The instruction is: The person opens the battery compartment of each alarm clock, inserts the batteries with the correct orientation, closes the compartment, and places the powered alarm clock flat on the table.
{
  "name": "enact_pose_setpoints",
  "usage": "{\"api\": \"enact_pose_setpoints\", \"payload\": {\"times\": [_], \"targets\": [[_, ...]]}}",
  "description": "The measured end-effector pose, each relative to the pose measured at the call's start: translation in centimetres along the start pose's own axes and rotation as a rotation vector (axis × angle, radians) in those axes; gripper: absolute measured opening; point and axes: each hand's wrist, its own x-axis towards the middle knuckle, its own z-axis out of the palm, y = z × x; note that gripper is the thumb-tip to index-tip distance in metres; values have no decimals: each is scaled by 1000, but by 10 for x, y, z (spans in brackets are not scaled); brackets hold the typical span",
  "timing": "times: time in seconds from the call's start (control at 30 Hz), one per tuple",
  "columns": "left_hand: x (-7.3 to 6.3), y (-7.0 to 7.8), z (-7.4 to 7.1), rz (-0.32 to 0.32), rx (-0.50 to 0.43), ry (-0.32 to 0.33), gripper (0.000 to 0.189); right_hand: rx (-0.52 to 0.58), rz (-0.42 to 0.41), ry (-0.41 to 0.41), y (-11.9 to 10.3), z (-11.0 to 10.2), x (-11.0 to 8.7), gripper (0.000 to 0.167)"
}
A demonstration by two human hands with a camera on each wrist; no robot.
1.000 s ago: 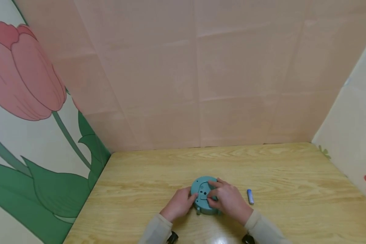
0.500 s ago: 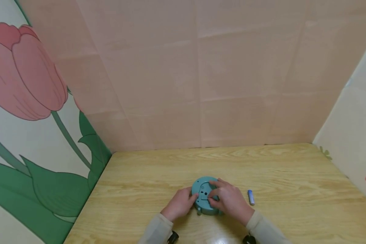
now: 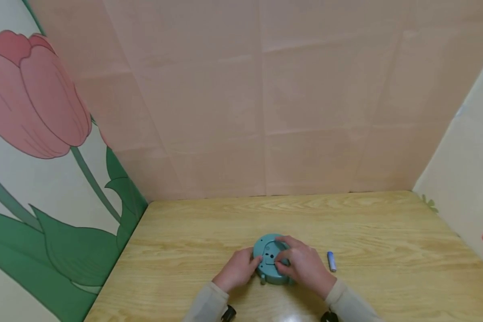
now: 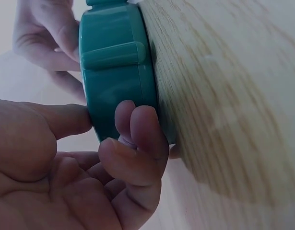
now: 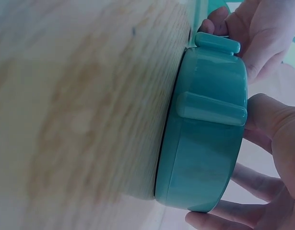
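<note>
A round teal alarm clock (image 3: 268,248) with two stubby feet lies face down on the table, its back showing dark holes and a compartment line. My left hand (image 3: 235,269) grips its left side, thumb on the back's edge and fingers along the side. My right hand (image 3: 303,264) is over the right part, thumb and index finger drawn together at the middle of the back and other fingers reaching to the far rim. In the right wrist view, fingertips touch the clock's side (image 5: 200,153). What lies between thumb and index finger is hidden.
A blue and white battery (image 3: 332,261) lies on the wooden table (image 3: 193,228), just right of the right hand. A pink-beige sheet (image 3: 225,112) hangs behind the table. Flower-printed panels stand at the left (image 3: 84,197) and right (image 3: 459,170).
Almost nothing moves. Both hands keep their places on the clock, and the whole view drifts very slightly. The battery stays where it lies.
</note>
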Motion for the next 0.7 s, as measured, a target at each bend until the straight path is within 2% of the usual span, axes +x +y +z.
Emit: {"api": "enact_pose_setpoints", "payload": {"times": [0.43, 0.7], "targets": [[-2, 1, -2, -19, 9, -3, 23, 12, 20, 19, 0, 1, 0, 6], [-1, 0, -1, -7, 46, 12, 25, 1, 18, 20, 2, 0, 1, 5]]}}
